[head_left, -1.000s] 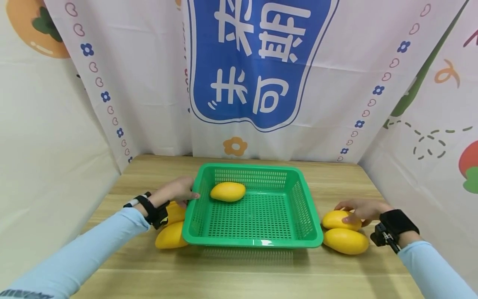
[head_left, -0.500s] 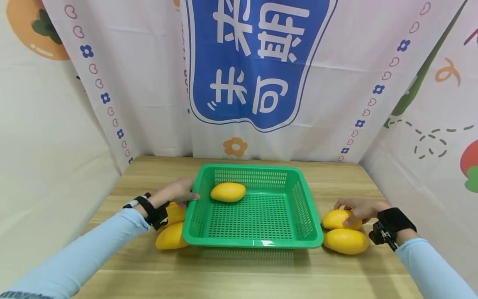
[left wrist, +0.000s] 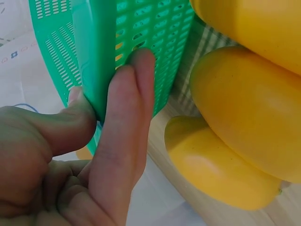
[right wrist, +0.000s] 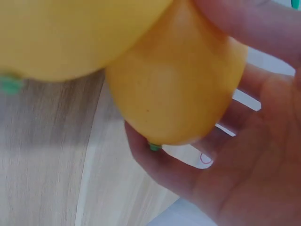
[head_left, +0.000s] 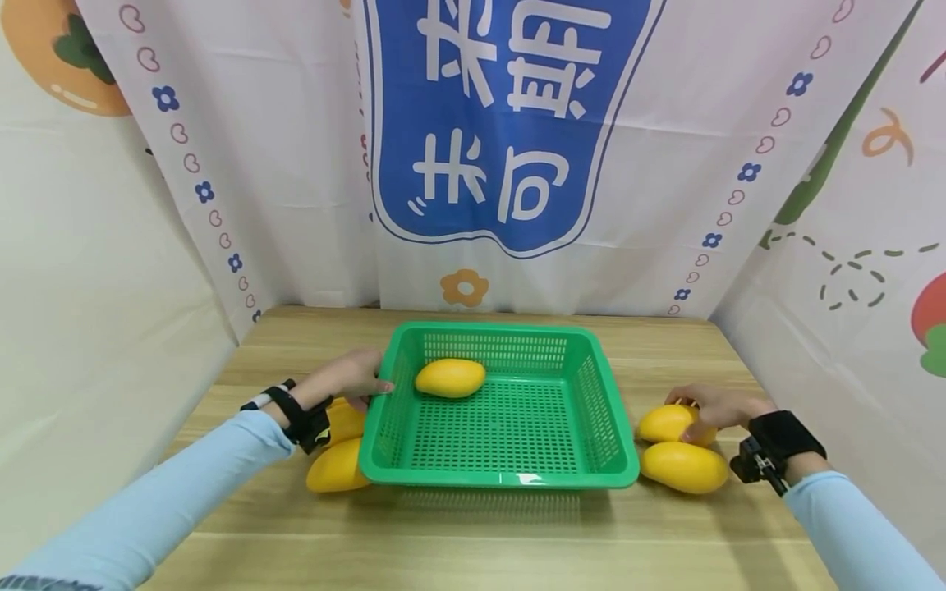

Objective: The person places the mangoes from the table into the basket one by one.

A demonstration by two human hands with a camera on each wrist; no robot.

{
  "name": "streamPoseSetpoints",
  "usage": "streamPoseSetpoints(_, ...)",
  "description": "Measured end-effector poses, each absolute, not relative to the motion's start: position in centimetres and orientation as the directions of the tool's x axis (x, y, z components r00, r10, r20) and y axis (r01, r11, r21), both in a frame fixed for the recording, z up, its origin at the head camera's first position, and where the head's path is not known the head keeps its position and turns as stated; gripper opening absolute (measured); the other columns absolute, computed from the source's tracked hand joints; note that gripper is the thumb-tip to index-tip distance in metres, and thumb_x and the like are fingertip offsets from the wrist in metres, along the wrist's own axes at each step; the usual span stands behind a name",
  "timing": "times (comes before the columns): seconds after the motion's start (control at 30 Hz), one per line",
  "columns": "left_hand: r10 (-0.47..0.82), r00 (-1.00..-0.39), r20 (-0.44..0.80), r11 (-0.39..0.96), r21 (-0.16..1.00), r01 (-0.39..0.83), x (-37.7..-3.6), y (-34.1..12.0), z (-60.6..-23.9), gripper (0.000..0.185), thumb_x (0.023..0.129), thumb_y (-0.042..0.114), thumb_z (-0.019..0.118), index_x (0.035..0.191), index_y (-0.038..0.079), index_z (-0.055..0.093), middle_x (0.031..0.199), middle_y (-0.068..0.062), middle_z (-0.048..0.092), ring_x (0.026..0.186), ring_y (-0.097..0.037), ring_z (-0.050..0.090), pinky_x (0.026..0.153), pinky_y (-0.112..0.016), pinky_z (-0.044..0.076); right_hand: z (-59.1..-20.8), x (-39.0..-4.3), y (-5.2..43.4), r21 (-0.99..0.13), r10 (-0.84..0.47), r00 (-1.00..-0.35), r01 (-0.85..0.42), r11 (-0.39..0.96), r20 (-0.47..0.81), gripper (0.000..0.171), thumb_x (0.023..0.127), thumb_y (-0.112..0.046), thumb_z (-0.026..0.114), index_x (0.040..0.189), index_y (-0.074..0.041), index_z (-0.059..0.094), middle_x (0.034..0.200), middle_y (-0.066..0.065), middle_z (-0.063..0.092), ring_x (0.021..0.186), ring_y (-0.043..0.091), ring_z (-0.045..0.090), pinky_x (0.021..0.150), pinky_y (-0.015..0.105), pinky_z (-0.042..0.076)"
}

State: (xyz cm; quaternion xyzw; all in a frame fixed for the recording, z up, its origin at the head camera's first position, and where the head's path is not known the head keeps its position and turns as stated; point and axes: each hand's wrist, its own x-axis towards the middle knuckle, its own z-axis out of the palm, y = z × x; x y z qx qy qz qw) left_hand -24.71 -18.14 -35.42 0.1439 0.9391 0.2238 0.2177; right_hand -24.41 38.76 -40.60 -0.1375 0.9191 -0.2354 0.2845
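Head view: the green basket (head_left: 500, 478) sits on the worktop (head_left: 480, 546), one loose mango (head_left: 451, 378) inside near its far left corner. I have the left hand (head_left: 358, 376) on the basket's left side, with the left-side mangoes (head_left: 336, 466) just outside. The right hand (head_left: 713, 408) curls over the far mango (head_left: 665, 423); the near mango (head_left: 683, 468) lies right beside it.

Left wrist view: thumb inside, fingers outside, basket edge pinched between. I count three left-side mangoes.

Right wrist view: thumb and fingers part-wrap the far mango, spread to its width. Whether it is lifted, I cannot tell.
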Motion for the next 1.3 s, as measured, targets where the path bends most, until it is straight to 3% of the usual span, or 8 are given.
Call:
streamPoseSetpoints(0.33,0.336,-0.876,-0.345,0.859,0.494,0.135,-24.6,-18.3,-35.4,0.019,0.098,0.013,0.063,0.087,-0.002,0.063,0.070,-0.008,0.066,0.058,-0.014,0.064,0.059,-0.028,0.062,-39.9,-24.5,39.1,-0.488,-0.349,-0.863,-0.142,0.861,-0.364,0.060,0.074,-0.020,0.085,0.124,-0.003,0.057,0.122,0.021,0.061,0.106,0.030,0.058,0.092,0.053,0.050)
streamPoseSetpoints(0.8,0.352,-0.874,-0.334,0.851,0.503,0.150,-24.7,-18.2,-35.2,0.019,0.097,0.012,0.064,0.084,-0.002,0.065,0.069,-0.008,0.066,0.057,-0.013,0.064,0.057,-0.027,0.061,-37.8,-24.3,38.2,-0.523,-0.342,-0.910,-0.178,0.834,-0.236,0.058,0.080,-0.027,0.082,0.125,-0.001,0.054,0.121,0.022,0.061,0.102,0.029,0.057,0.086,0.041,0.050)
streamPoseSetpoints(1.03,0.338,-0.875,-0.347,0.854,0.504,0.130,-24.8,-18.3,-35.3,0.017,0.097,0.011,0.065,0.086,-0.002,0.064,0.072,-0.009,0.065,0.059,-0.014,0.064,0.058,-0.026,0.061,-36.1,-24.0,36.9,-0.544,-0.339,-0.925,-0.196,0.816,-0.175,0.061,0.087,-0.033,0.077,0.132,-0.001,0.050,0.125,0.022,0.060,0.105,0.028,0.056,0.087,0.038,0.050)
streamPoseSetpoints(1.3,0.349,-0.873,-0.341,0.856,0.496,0.148,-24.8,-18.2,-35.2,0.017,0.097,0.011,0.064,0.086,-0.002,0.065,0.071,-0.008,0.066,0.059,-0.013,0.064,0.058,-0.025,0.061,-33.6,-23.4,34.6,-0.561,-0.342,-0.933,-0.226,0.796,-0.109,0.054,0.090,-0.035,0.073,0.129,-0.005,0.053,0.115,0.013,0.064,0.099,0.025,0.055,0.082,0.033,0.048)
